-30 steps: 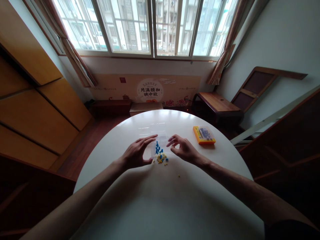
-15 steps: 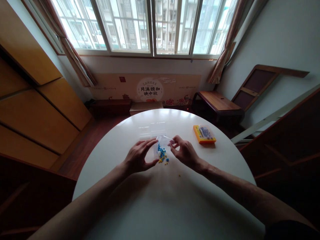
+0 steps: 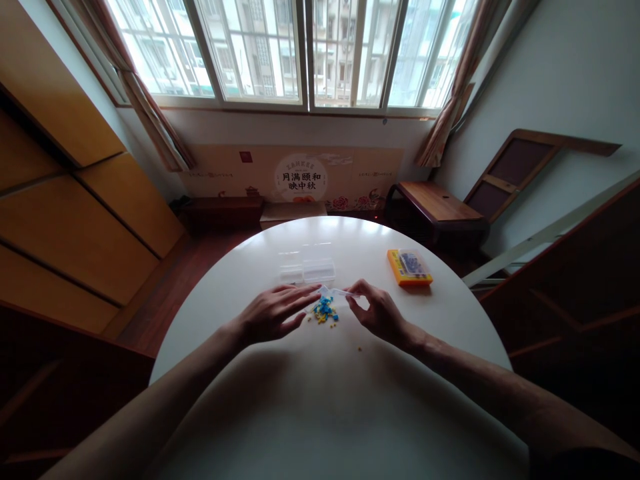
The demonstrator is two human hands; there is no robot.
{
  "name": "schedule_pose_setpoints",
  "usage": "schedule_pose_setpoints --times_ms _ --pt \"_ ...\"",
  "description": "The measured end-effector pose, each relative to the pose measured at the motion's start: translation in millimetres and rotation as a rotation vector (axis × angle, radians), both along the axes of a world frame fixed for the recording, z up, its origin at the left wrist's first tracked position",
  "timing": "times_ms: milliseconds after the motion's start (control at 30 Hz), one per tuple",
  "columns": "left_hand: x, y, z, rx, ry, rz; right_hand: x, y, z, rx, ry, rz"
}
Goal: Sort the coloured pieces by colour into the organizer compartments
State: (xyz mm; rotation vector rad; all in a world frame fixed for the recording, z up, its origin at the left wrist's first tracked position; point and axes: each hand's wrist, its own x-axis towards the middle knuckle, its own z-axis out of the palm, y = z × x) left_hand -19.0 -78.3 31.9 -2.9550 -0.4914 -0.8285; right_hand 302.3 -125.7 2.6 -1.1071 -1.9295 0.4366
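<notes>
On the white table (image 3: 320, 400), small blue and yellow beads (image 3: 324, 311) lie between both hands. Right hand (image 3: 381, 312) pinches a clear bag (image 3: 334, 292) just above them. Left hand (image 3: 273, 312) rests flat, fingers loose, touching the bag's edge.

Between our left hand (image 3: 273, 315) and right hand (image 3: 379, 312) lies a small heap of blue and yellow pieces (image 3: 324, 311), with a clear bag (image 3: 334, 293) over it, so that gap is blocked. Just beyond, clear plastic boxes (image 3: 307, 271) bar the way forward. The orange box (image 3: 409, 267) stands well apart to the right. One stray piece (image 3: 359, 348) lies nearer us. Elsewhere the white table (image 3: 320, 413) is open on both sides.
</notes>
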Motion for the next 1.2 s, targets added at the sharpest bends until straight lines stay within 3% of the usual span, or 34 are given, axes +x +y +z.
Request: schedule_pose_setpoints --times_ms 233,400,533,600,700,767,833,1000,1200 --pt "0.9 0.9 12.1 -0.022 0.106 -0.046 10.1 3.2 1.9 0.06 -0.028 0.102" --pt "-2.7 1.8 12.3 -0.024 0.122 -0.057 14.2 1.8 3.6 0.086 -0.049 0.138" --pt "4.7 0.2 3.7 -0.037 -0.043 0.013 12.4 6.1 11.4 0.109 0.038 0.049" --pt "18.9 -3.8 -2.2 -0.128 -0.243 0.102 9.6 13.4 18.6 0.119 0.127 -0.057" --pt "48.5 -9.8 -10.2 -0.47 -0.476 0.117 5.5 30.6 32.1 0.103 0.243 -0.159" --pt "65.4 -10.4 -14.2 -0.62 -0.561 0.138 5.3 44.6 40.6 0.053 0.267 -0.136" --pt "74.3 -7.9 -17.3 -0.669 -0.573 0.211 8.9 59.3 47.1 0.008 0.237 -0.097" --pt "61.0 -2.6 -24.7 -0.505 -0.391 0.362 35.5 97.4 54.4 0.054 -0.075 -0.031" --pt "32.5 -8.2 -34.8 -0.296 -0.15 0.336 62.4 149.0 52.6 0.145 -0.316 0.038"
